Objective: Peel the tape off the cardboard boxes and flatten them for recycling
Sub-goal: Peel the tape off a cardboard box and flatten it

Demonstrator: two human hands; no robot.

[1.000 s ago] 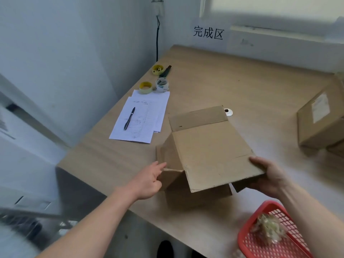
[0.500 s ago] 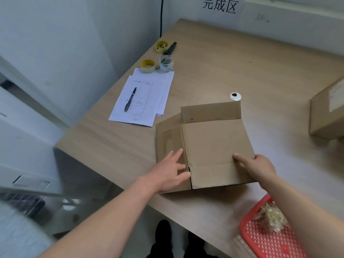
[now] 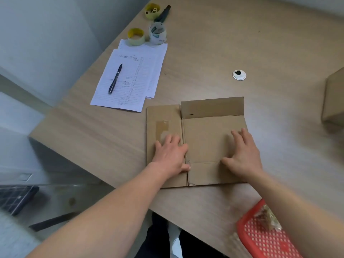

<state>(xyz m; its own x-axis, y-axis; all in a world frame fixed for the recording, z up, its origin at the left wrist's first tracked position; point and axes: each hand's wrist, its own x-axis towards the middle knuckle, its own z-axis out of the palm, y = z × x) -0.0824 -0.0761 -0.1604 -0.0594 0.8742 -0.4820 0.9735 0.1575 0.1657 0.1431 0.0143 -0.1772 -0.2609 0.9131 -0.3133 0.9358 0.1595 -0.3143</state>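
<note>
- The flattened brown cardboard box [image 3: 204,138] lies flat on the pale wooden table [image 3: 242,43], close to the table's near edge, its far flap [image 3: 212,108] folded out beyond the main panel.
- The left hand [image 3: 172,155] rests palm-down on the box's left panel, fingers straight and spread, pressing the cardboard against the table — the thumb reaches across the crease toward the middle panel.
- A strip of clear tape [image 3: 162,130] is stuck to that left panel, just beyond the left fingertips.
- The right hand [image 3: 242,155] lies palm-down on the right part of the middle panel, fingers straight and slightly apart, thumb stretched out toward the left hand; it grips nothing.
- A red plastic mesh basket [image 3: 264,239] sits at the table's near right corner, holding a crumpled wad of peeled tape [image 3: 268,218].
- Another brown cardboard box [image 3: 334,97] stands at the right edge of view, well apart from the flattened one.
- White lined paper sheets [image 3: 130,79] lie to the far left with a black pen [image 3: 115,79] on top.
- Beyond the sheets stand two yellow tape rolls [image 3: 135,36] and a white roll [image 3: 157,35].
- A round white cable grommet [image 3: 239,74] is set in the tabletop beyond the box.
</note>
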